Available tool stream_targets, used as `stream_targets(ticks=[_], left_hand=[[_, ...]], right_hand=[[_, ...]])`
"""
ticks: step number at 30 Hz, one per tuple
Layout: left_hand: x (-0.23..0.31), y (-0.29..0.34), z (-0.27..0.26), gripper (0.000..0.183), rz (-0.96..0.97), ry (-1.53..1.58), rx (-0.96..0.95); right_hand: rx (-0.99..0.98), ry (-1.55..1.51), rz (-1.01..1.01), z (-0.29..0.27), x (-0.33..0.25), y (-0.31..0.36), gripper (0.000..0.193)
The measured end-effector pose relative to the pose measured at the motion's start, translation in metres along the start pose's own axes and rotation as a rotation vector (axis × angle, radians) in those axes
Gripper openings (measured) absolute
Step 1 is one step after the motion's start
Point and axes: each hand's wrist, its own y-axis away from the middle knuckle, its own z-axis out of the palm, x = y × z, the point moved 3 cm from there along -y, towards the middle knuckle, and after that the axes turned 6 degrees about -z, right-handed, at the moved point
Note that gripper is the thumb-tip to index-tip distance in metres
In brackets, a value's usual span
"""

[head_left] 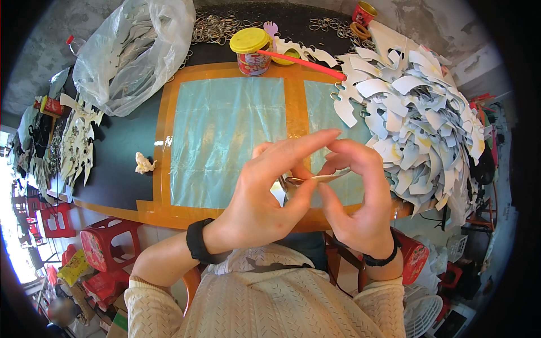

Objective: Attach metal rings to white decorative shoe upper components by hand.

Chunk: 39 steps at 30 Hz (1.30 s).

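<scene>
Above the near edge of the table, my left hand [265, 194] and my right hand [363, 194] meet with thumbs and fingertips pinched together. Between them is a small white cut piece [328, 177] of thin, flexible-looking sheet. A shiny metal loop [294, 181] shows at its left end, close to my left fingertips. My left hand grips the end by the loop, while my right grips the white strip. Fingers cover much of both things, so how the loop sits on the piece cannot be made out.
Light blue sheets [225, 141] framed by brown tape cover the table's middle. A heap of white cut pieces [417, 124] rises at right. A yellow-lidded tub [251, 53], a red stick [304, 63], metal loops [217, 28] and a clear bag [132, 56] lie farther back. Red stools [110, 245] stand below.
</scene>
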Motion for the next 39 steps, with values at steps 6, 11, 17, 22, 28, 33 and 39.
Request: stream_targets(ticks=[6, 11, 17, 22, 28, 33, 39], left_hand=[[0.001, 0.001, -0.001, 0.048, 0.09, -0.149, 0.037], [-0.004, 0.001, 0.001, 0.048, 0.173, -0.208, 0.023], [-0.008, 0.003, -0.001, 0.046, 0.128, -0.091, -0.014], [-0.006, 0.007, 0.006, 0.043, -0.001, -0.042, 0.079], [-0.016, 0.01, 0.008, 0.032, -0.046, -0.022, 0.128], [-0.02, 0.004, 0.008, 0.025, -0.028, -0.047, 0.11], [-0.026, 0.0, 0.008, 0.026, -0.166, 0.054, -0.023]], right_hand=[[-0.038, -0.103, 0.116, 0.001, -0.001, -0.002, 0.055], [0.024, -0.139, 0.109, 0.003, 0.005, -0.001, 0.055], [-0.001, -0.208, 0.158, 0.002, 0.009, -0.001, 0.058], [0.048, -0.162, 0.193, 0.005, 0.005, 0.002, 0.058], [0.083, -0.2, 0.211, 0.015, 0.011, 0.006, 0.057], [0.066, -0.208, 0.209, 0.021, 0.022, 0.007, 0.056], [0.107, -0.467, 0.397, 0.017, 0.028, 0.008, 0.056]])
